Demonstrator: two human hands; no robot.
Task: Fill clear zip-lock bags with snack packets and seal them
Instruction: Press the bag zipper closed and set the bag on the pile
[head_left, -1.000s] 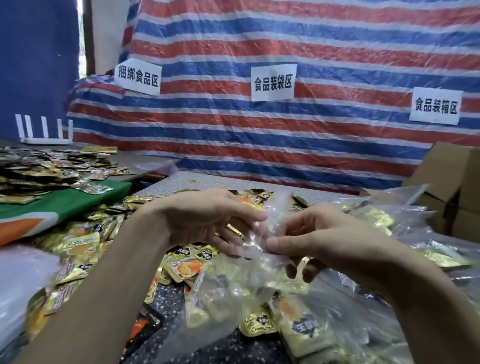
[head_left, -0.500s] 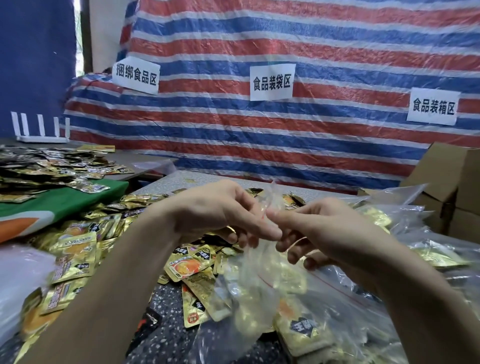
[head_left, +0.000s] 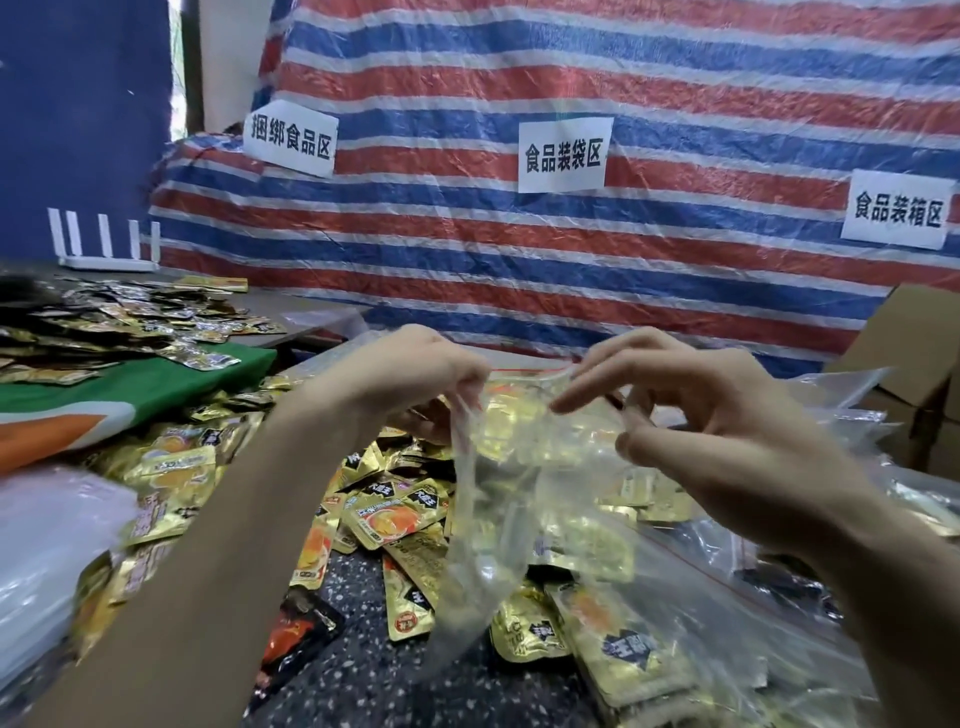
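Head view: left hand pinches one lip of the clear bag in curled fingertips. Right hand holds the opposite lip between thumb and fingers, index finger stretched toward the mouth. Bag hangs between the hands above the surface, mouth partly spread. It looks empty, though packets behind show through the film.

Judgement: opening step. Pull both lips apart evenly, grip the rim only, then free one hand to scoop.

Loose snack packets lie just below, near to reach. Filled bags crowd the right, a stack of plastic the left, with a cardboard box further right. Little bare room to set the bag down.
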